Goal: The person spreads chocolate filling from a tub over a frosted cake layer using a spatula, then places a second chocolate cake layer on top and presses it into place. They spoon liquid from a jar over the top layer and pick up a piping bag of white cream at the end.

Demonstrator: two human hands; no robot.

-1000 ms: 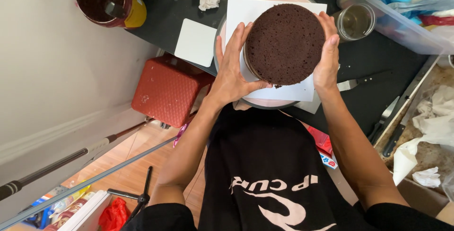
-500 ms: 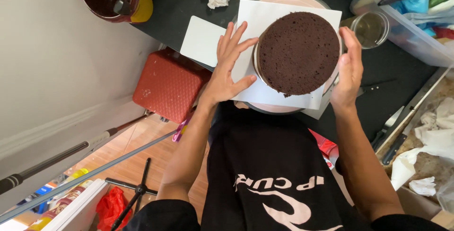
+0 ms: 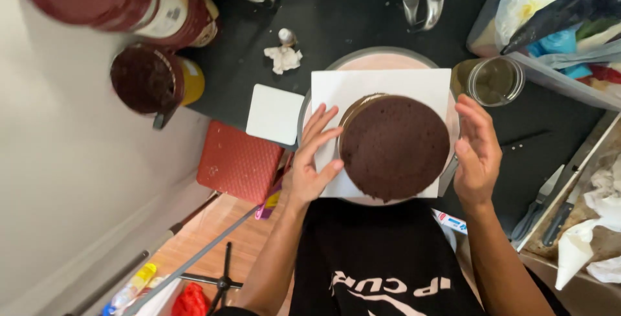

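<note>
A round dark chocolate cake layer rests on a thin gold board over a white paper sheet, which lies on a pale round turntable. My left hand lies flat on the paper at the cake's left. Its fingers are spread and the thumb tip touches the cake's edge. My right hand hovers at the cake's right side with its fingers apart, a small gap from the edge. Neither hand grips anything.
On the black counter are a glass jar, a white square card, a crumpled tissue and a brown tub. Knives and a piping bag lie right. A red box sits below the counter edge.
Both hands held the cake by its sides before. Now it lies on the paper, my right hand has come off its edge and my left hand has flattened beside it.
</note>
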